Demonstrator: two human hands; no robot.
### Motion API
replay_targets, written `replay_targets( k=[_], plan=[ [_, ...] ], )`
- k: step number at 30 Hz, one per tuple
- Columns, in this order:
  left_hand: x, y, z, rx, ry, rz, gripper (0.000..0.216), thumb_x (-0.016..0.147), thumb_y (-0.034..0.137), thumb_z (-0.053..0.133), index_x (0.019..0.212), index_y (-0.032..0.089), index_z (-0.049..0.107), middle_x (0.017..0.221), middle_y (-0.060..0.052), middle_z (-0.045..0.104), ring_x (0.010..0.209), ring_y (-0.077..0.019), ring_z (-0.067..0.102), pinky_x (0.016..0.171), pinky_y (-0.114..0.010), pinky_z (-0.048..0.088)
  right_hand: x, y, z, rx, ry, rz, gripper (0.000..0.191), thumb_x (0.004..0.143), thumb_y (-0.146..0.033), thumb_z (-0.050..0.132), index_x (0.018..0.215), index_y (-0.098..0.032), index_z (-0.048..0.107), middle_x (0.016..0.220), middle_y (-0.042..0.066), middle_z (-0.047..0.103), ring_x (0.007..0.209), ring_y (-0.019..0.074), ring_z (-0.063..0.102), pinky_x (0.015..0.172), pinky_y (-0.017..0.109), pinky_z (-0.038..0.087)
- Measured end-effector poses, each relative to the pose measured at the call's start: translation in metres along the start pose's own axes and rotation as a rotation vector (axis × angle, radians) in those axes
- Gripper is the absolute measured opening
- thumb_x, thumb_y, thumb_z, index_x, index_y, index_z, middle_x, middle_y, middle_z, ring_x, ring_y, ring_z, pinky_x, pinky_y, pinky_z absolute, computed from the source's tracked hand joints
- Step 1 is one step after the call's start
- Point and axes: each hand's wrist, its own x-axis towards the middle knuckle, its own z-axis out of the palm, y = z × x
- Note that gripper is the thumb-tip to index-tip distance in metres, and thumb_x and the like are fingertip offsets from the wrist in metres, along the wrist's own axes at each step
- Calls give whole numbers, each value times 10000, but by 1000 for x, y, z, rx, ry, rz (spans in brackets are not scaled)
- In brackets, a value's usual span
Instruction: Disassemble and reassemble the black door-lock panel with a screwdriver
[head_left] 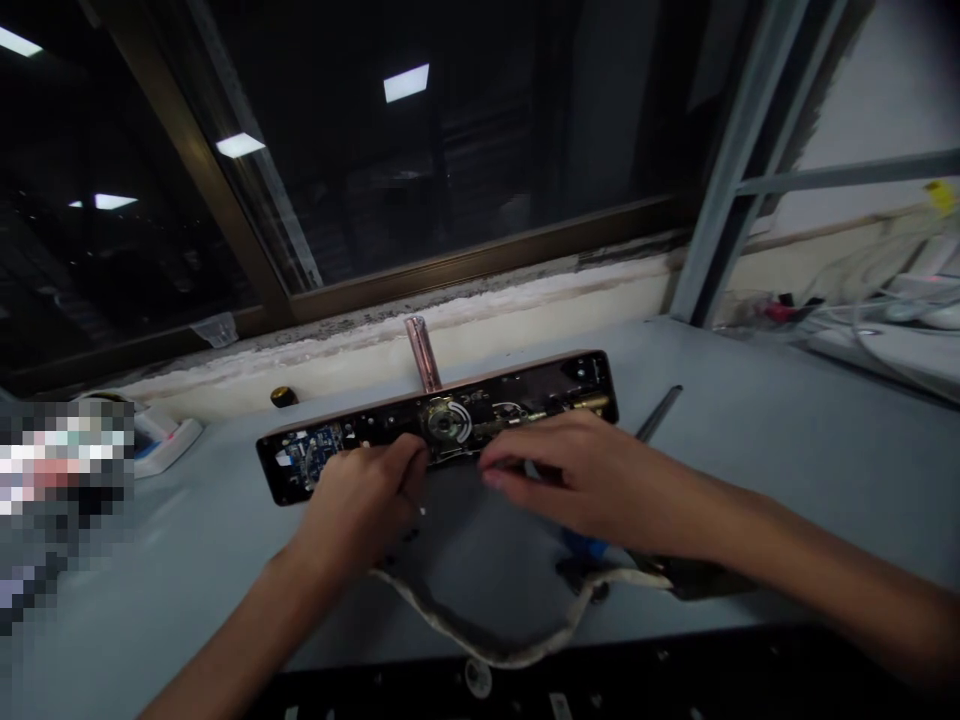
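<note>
Housing: the long black housing (382,428) is lying open on the counter (187,575) in the middle of the frame, slanting up towards the right.
Board: a blue board (321,452) is showing in the housing's left end.
Round part: a round part (444,424) is sitting near its middle, between the hands.
Left hand: the left hand (367,490) is reaching over the housing's lower edge; its grip is bending nearly closed, and whether it is holding anything I cannot tell.
Right hand: the right hand (566,462) is hovering by the lower edge, thumb and fingers nearly meeting; whether its grip is holding anything I cannot tell.
Tube: a coppery tube (423,353) is standing behind the housing.
Tool: a thin grey tool (663,408) is lying right of centre, partly hidden.
Cable: a pale cable (480,645) is curving across the lower middle.
Panel: a black panel (615,675) is running along the bottom edge.
</note>
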Motion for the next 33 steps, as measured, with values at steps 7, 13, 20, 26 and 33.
replay_targets(
  k=[7, 13, 20, 26, 33],
  plan=[
    [-4, 26, -13, 34, 75, 97, 164, 800, 96, 424, 848, 170, 562, 659, -12, 645, 542, -153, 600, 445, -223, 384, 7, -18, 22, 361, -165, -16, 205, 801, -266, 502, 738, -151, 659, 651, 4, 642, 588, 99, 554, 535, 197, 361],
    [-6, 20, -12, -297, -18, 152, 158, 765, 70, 462, 833, 174, 560, 760, -4, 609, 659, -138, 584, 561, -231, 439, 7, -2, 20, 151, -77, -16, 248, 830, -229, 452, 677, -168, 637, 576, -11, 605, 542, 103, 532, 506, 207, 346],
    [-13, 25, -7, -537, -17, 140, 122, 829, 161, 479, 774, 156, 588, 738, -7, 603, 665, -118, 568, 601, -220, 446, -2, 7, 25, -119, -13, -151, 207, 828, -142, 439, 730, -185, 615, 703, 12, 670, 645, 140, 619, 566, 240, 401],
    [-15, 29, -3, -552, 83, 182, 107, 805, 108, 505, 815, 154, 601, 752, -8, 620, 689, -122, 584, 618, -224, 461, -6, 8, 32, -241, 22, -242, 207, 796, -97, 443, 703, -194, 600, 669, 13, 660, 618, 146, 620, 555, 260, 426],
    [-11, -12, 10, -313, 190, 180, 176, 853, 181, 465, 838, 154, 638, 731, -20, 633, 648, -121, 589, 594, -226, 469, -4, 14, 18, -260, 94, -115, 199, 842, -305, 464, 942, -219, 613, 699, -1, 685, 604, 154, 631, 512, 243, 411]
  ],
)
